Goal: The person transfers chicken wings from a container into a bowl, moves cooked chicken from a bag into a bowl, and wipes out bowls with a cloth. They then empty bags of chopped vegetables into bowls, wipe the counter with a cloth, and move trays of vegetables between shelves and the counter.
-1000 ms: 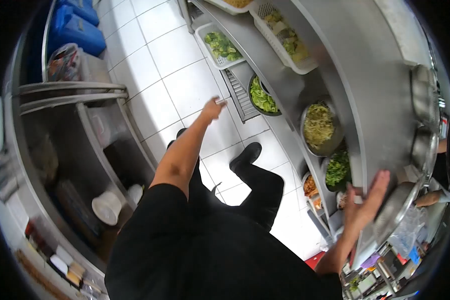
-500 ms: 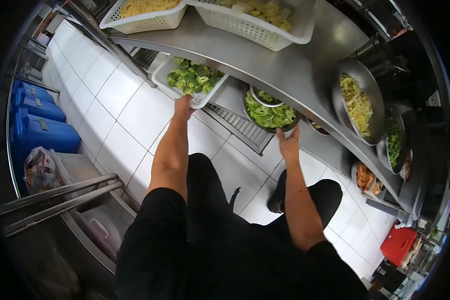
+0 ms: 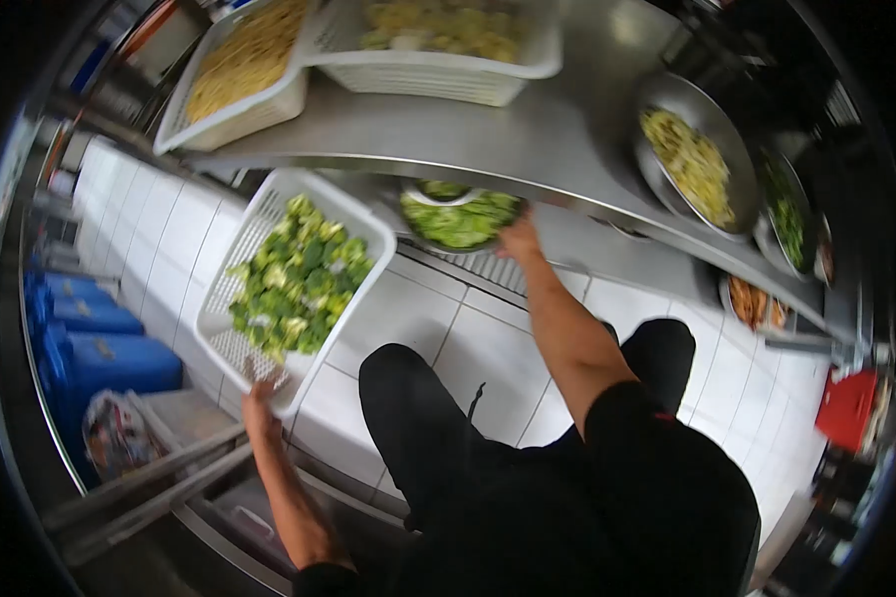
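Note:
My left hand [image 3: 261,400] grips the near end of a white perforated basket [image 3: 376,227]. Broccoli florets [image 3: 304,279] fill most of the basket, which is pulled out from under the steel counter and hangs over the floor, tilted. My right hand [image 3: 518,237] is closed at the right edge of a metal bowl [image 3: 450,248] on the lower shelf. Chopped leafy greens [image 3: 460,221] lie in that bowl, and a smaller metal bowl [image 3: 446,199] sits on top of them, partly hidden by the counter edge.
On the steel counter [image 3: 388,129] stand a basket of noodles [image 3: 249,60], a basket of pale yellow chunks [image 3: 438,85] and a bowl of shredded vegetable [image 3: 687,164]. Blue bins [image 3: 110,368] and a metal rail [image 3: 149,497] are at the left. A red box [image 3: 846,408] is at the right.
My left hand has drawn the broccoli basket out from the lower shelf, toward me and to the left. My right hand has moved from the bowl's front to its right edge.

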